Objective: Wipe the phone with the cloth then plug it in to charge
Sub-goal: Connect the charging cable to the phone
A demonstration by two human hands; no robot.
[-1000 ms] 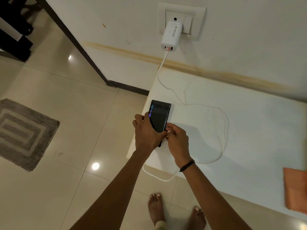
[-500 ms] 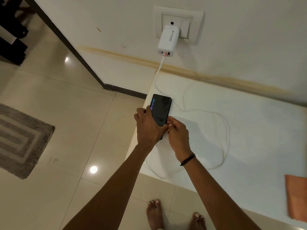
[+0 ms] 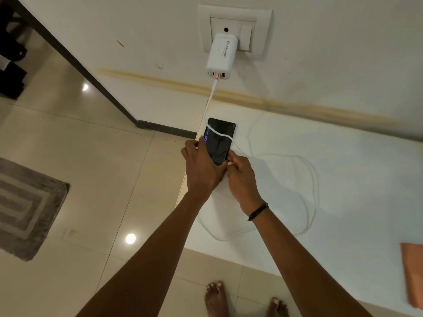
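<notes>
1. The left hand (image 3: 201,167) is wrapped around the black phone (image 3: 219,141) and holds it over the left edge of the white table (image 3: 343,179).
2. The right hand (image 3: 241,177) pinches something small at the phone's near end; I cannot tell what.
3. The white cable (image 3: 211,97) runs from the charger (image 3: 220,56) across the phone.
4. The orange cloth (image 3: 413,275) lies far off at the right.

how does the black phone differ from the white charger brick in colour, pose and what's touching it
The black phone is dark and glossy; the white charger brick is matt white. The phone lies low at the white table's left edge, while the brick is plugged into the wall socket. The left hand and right hand both grip the phone; nothing holds the brick. Both meet the white cable.
</notes>
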